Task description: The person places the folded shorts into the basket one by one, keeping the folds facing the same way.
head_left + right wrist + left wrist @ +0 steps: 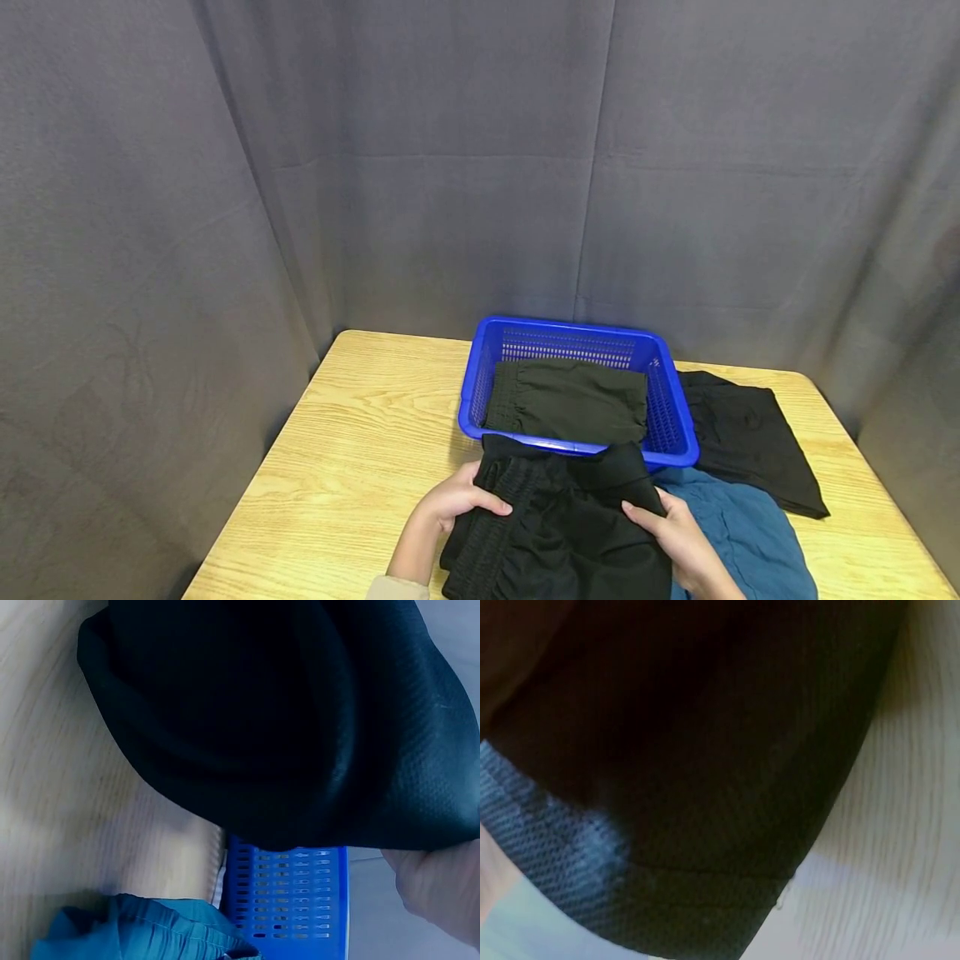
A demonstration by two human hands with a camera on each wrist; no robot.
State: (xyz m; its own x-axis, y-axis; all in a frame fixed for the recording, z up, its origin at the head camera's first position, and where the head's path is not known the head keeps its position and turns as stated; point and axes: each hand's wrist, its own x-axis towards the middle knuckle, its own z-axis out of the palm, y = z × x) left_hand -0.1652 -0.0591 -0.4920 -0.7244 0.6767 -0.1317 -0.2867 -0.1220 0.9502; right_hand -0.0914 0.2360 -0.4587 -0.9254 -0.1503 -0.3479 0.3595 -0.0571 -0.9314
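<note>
Both hands hold up a folded pair of black shorts (577, 533) with a gathered elastic waistband, just in front of the blue basket. My left hand (457, 500) grips the waistband side, its thumb lying on top of the cloth. At the opposite side, my right hand (678, 537) pinches the fabric with its thumb on top and fingers hidden underneath. The upper edge of the shorts overlaps the basket's near rim in the head view. Dark cloth (705, 780) fills most of the left wrist view, and black fabric (277, 735) hangs across the right wrist view.
The blue plastic basket (468, 392) stands at the back of the wooden table (337, 450), with folded dark green shorts (570, 400) inside. Right of it lie a black garment (750, 442) and a blue garment (757, 525). Grey curtains (465, 167) enclose the table.
</note>
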